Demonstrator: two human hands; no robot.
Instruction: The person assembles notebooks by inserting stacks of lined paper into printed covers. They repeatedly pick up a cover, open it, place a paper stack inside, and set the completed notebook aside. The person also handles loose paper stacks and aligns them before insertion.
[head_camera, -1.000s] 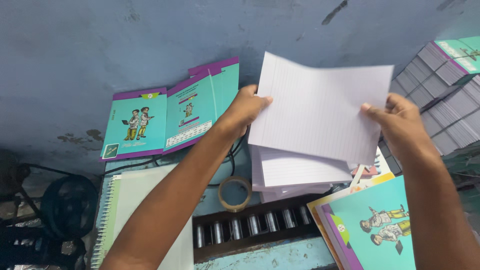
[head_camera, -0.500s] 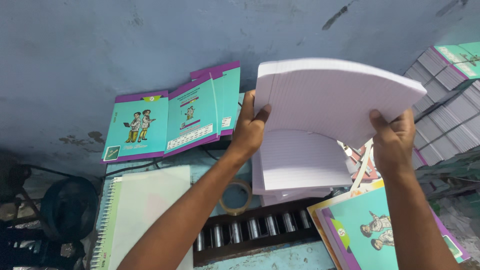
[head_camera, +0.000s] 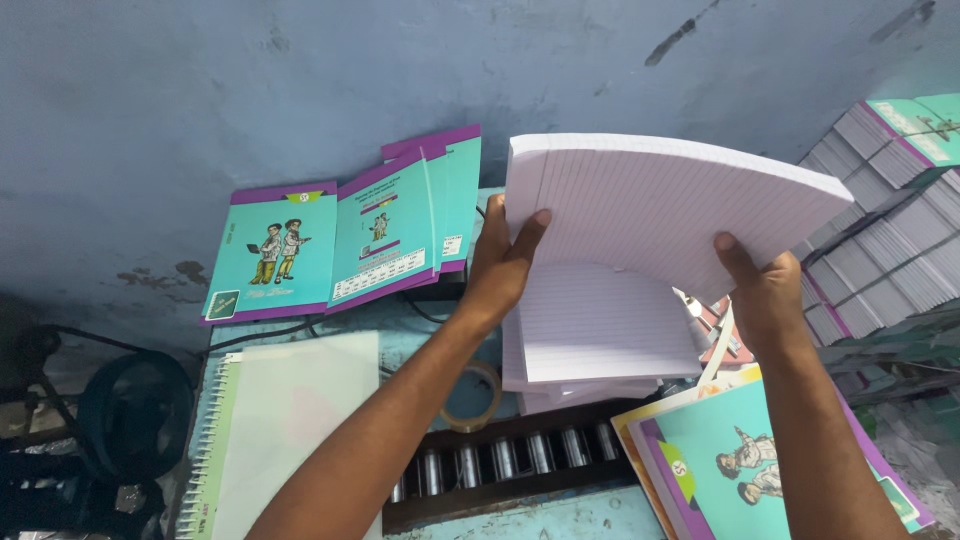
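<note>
A thick wad of lined white sheets (head_camera: 660, 205) is held up in the air, bowed slightly, above a lower pile of lined sheets (head_camera: 600, 325) on the bench. My left hand (head_camera: 503, 255) grips the wad's left edge, thumb on the underside. My right hand (head_camera: 765, 300) holds its lower right edge from beneath. The lower pile lies flat just below the lifted wad.
Teal and purple book covers (head_camera: 350, 235) lean against the blue wall. A spiral-bound pad (head_camera: 275, 430) lies at the left, a tape roll (head_camera: 473, 398) and a row of metal rollers (head_camera: 500, 462) in front. More covers (head_camera: 740, 465) lie at the right; stacked books (head_camera: 895, 215) fill the far right.
The lifted sheets went from a thin spread leaf to a thick wad raised and tilted; both hands shifted up along its edges, the right hand moving under its lower edge.
</note>
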